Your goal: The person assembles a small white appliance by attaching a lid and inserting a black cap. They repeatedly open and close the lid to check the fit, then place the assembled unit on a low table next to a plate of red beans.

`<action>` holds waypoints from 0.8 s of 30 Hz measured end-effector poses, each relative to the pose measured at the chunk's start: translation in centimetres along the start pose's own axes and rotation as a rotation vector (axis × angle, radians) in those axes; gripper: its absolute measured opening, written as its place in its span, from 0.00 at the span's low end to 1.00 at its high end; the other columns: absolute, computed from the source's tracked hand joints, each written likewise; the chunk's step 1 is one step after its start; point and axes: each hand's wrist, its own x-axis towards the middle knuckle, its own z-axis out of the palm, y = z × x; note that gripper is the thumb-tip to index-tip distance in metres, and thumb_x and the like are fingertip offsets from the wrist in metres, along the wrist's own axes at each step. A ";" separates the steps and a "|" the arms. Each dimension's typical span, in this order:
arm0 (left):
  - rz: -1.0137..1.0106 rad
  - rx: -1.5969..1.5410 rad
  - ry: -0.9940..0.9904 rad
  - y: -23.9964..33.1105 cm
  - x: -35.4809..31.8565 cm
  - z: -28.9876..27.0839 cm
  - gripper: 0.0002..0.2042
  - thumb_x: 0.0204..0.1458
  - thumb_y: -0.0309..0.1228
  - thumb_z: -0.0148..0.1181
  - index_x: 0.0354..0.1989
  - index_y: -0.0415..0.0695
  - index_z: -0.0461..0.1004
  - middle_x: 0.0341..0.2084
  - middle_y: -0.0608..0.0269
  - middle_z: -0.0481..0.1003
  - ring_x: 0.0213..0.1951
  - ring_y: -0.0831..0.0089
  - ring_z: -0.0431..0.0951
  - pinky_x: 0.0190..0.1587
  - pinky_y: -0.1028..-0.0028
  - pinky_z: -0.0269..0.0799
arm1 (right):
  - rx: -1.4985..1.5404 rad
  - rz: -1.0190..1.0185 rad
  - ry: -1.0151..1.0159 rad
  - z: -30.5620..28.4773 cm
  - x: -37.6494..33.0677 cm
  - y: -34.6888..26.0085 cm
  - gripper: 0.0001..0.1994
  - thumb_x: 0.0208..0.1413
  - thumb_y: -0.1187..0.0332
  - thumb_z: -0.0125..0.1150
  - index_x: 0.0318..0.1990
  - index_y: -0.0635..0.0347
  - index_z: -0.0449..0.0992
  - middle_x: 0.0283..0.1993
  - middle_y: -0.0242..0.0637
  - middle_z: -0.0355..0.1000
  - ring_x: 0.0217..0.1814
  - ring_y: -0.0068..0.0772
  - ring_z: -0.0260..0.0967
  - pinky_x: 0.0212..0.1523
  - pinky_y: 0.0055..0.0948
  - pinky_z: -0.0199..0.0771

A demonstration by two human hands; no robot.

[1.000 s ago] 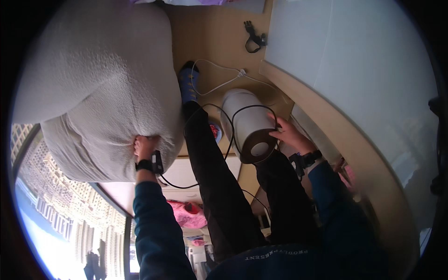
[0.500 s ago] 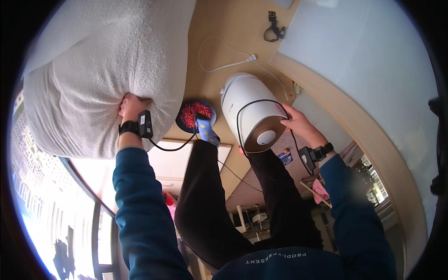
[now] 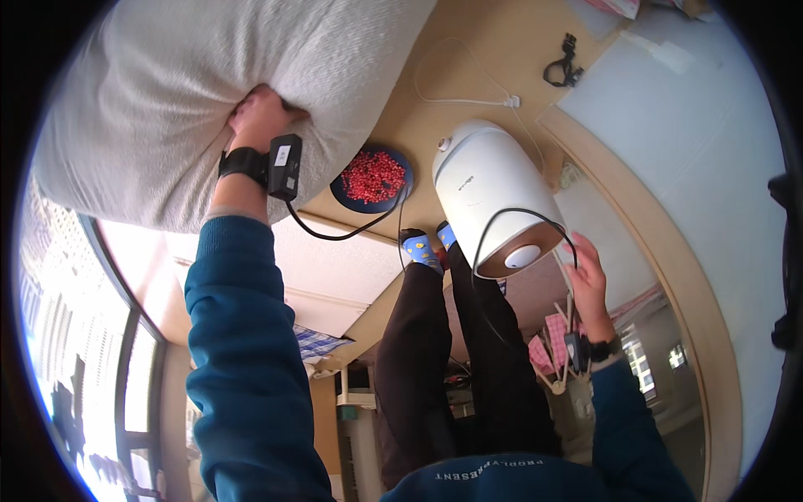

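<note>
My left hand (image 3: 262, 117) is closed on a bulky light-grey fabric cushion (image 3: 184, 75), with the fabric bunched around its sunken fingers. My right hand (image 3: 588, 280) has its fingers apart beside the base of a white cylindrical appliance (image 3: 493, 180), which is tilted and has a brown underside with a round white knob. A black cable (image 3: 535, 213) loops over the appliance and runs close to the right fingertips. Between cushion and appliance sits a dark blue bowl (image 3: 337, 194) filled with small red pieces, perhaps beads or berries.
A white cord with a plug (image 3: 512, 101) lies on the wooden surface (image 3: 401, 109) behind the appliance. Farther right is a black strap (image 3: 565, 63). A curved wooden edge (image 3: 644, 226) runs down the right. My socked feet (image 3: 421, 247) are near the bowl, and windows (image 3: 75, 393) stand at left.
My right hand has come off the appliance's lower rim and its fingers are spread. The left hand stays in the cushion. The whole view has shifted, and both feet now show.
</note>
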 end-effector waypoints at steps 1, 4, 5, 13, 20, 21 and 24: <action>0.019 -0.013 0.031 -0.1 0.1 0.2 0.46 0.34 0.60 0.69 0.56 0.35 0.64 0.51 0.41 0.71 0.55 0.47 0.71 0.56 0.50 0.63 | 0.089 0.101 -0.040 0.1 -0.6 -0.3 0.17 0.54 0.87 0.49 0.50 0.65 0.73 0.63 0.39 0.59 0.63 0.33 0.61 0.47 0.24 0.76; 0.040 -0.040 0.097 -0.4 0.0 0.8 0.44 0.35 0.59 0.68 0.55 0.38 0.66 0.52 0.41 0.71 0.55 0.47 0.71 0.57 0.49 0.63 | 0.289 0.279 -0.138 0.4 -1.5 -1.3 0.15 0.54 0.87 0.49 0.46 0.66 0.75 0.60 0.39 0.61 0.58 0.30 0.65 0.42 0.24 0.79; 0.042 -0.051 0.107 -0.5 -0.1 0.9 0.43 0.36 0.59 0.68 0.56 0.39 0.67 0.52 0.41 0.71 0.55 0.46 0.71 0.57 0.47 0.62 | 0.271 0.255 -0.172 0.5 -1.5 -1.6 0.14 0.54 0.87 0.49 0.45 0.66 0.75 0.59 0.39 0.61 0.56 0.30 0.67 0.41 0.23 0.79; 0.098 -0.030 0.186 -0.7 -0.3 1.4 0.43 0.37 0.59 0.67 0.55 0.37 0.68 0.51 0.43 0.72 0.54 0.49 0.72 0.56 0.51 0.64 | 0.213 0.079 -0.590 1.4 -0.8 -3.3 0.14 0.52 0.84 0.53 0.46 0.68 0.74 0.53 0.43 0.65 0.52 0.33 0.70 0.48 0.27 0.74; 0.097 -0.019 0.280 -0.2 -2.3 0.9 0.42 0.37 0.60 0.66 0.54 0.37 0.68 0.51 0.45 0.72 0.54 0.48 0.72 0.55 0.49 0.64 | -0.467 0.335 -0.552 1.0 -2.1 1.6 0.22 0.50 0.67 0.63 0.52 0.67 0.70 0.58 0.49 0.65 0.57 0.43 0.67 0.57 0.33 0.67; 0.079 -0.012 0.301 0.0 -3.1 0.8 0.42 0.37 0.60 0.66 0.54 0.37 0.68 0.52 0.45 0.72 0.54 0.47 0.71 0.56 0.48 0.63 | -0.337 0.502 -0.508 0.5 -1.3 2.6 0.25 0.51 0.66 0.63 0.56 0.64 0.67 0.61 0.48 0.63 0.58 0.42 0.66 0.57 0.35 0.67; -0.007 -0.037 0.505 0.2 -7.2 1.2 0.40 0.38 0.61 0.66 0.51 0.38 0.68 0.52 0.46 0.71 0.55 0.46 0.69 0.57 0.49 0.60 | 0.017 0.442 -0.223 -0.4 0.2 4.0 0.28 0.52 0.64 0.62 0.60 0.62 0.64 0.61 0.44 0.63 0.61 0.41 0.64 0.56 0.35 0.66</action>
